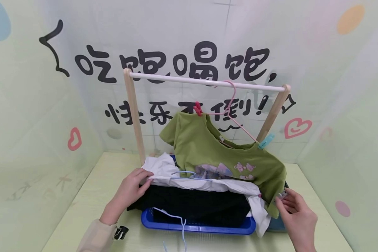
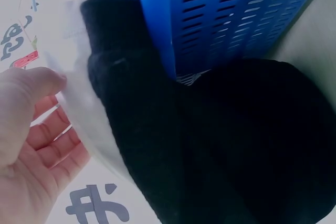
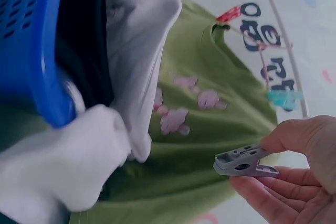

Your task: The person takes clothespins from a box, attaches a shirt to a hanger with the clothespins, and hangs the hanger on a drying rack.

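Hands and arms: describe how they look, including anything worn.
The left hand shows no glove or ring; a loose, pale cream sleeve ends just behind its wrist. A black, buckle-like piece shows beside the sleeve; whether it is attached is unclear. The right hand also shows no glove or ring, and no sleeve is in view there.
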### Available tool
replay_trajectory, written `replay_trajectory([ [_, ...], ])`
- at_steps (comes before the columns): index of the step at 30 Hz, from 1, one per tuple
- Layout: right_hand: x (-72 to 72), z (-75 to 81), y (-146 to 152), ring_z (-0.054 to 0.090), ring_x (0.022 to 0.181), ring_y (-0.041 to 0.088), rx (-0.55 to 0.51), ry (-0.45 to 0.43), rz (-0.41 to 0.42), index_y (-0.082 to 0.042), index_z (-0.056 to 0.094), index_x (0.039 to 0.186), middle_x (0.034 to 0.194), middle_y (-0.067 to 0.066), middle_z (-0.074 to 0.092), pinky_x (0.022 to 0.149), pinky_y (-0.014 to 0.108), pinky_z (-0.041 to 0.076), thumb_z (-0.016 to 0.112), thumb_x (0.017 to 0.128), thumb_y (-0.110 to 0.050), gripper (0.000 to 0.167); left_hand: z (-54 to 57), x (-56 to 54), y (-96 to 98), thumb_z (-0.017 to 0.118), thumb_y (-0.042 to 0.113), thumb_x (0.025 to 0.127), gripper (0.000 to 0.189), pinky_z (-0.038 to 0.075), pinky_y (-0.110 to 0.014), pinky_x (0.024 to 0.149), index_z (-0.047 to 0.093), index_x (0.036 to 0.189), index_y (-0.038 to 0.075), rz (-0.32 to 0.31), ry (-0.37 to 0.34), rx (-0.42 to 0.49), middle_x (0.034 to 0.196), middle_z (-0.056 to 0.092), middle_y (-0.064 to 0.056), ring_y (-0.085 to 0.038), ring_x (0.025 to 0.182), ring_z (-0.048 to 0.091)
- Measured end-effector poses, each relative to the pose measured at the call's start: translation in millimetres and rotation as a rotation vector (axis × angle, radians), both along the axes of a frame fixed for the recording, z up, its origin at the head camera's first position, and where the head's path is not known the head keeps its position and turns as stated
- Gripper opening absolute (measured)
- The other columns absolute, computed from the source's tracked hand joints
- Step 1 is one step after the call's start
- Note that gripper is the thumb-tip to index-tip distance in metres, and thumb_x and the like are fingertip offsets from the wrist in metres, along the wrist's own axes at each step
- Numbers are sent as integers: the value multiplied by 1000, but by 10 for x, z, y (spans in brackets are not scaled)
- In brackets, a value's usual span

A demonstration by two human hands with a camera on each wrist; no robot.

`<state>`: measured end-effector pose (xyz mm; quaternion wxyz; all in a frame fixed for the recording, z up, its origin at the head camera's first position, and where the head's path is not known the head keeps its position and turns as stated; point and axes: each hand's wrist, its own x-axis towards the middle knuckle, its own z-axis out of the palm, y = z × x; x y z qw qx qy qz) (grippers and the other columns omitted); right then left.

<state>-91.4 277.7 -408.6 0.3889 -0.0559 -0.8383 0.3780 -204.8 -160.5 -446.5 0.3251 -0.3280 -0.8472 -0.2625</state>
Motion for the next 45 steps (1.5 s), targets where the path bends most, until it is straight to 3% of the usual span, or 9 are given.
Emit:
replay_trajectory([
  [7,-17,73,-321,55,74,-16,59,72,195,8,63,101,80,13,66,62,7,47,73,64,20,40,-4,2,1,75,-1,69,17,49,-33,64,67,84,3,8,9,20,82,62,-4,-19,78,57],
  [19,-129,57,-939,65,70,9,91,89,430,1,63,105,85,4,67,61,17,52,76,66,14,43,2,-9,22,75,-2,68,17,47,-31,63,68,83,2,10,20,48,81,62,-4,-19,76,57],
  [31,-244,26,-1476,65,74,19,107,204,654,-4,64,110,92,6,67,60,20,51,79,67,7,47,15,-14,33,76,-1,69,16,49,-33,65,69,83,3,3,0,59,81,62,-4,-19,77,58],
  [40,-301,19,-1784,64,77,18,38,152,744,-5,63,111,92,6,67,58,29,54,75,73,5,41,20,-11,33,77,-1,70,15,50,-35,68,69,83,3,-5,-27,60,82,63,-4,-19,79,59],
  [45,-367,-5,-1967,65,77,18,27,158,768,-5,62,111,91,6,67,60,26,54,75,74,4,40,28,-3,21,77,0,70,15,50,-36,68,69,83,3,-3,-30,61,82,63,-5,-20,80,59],
])
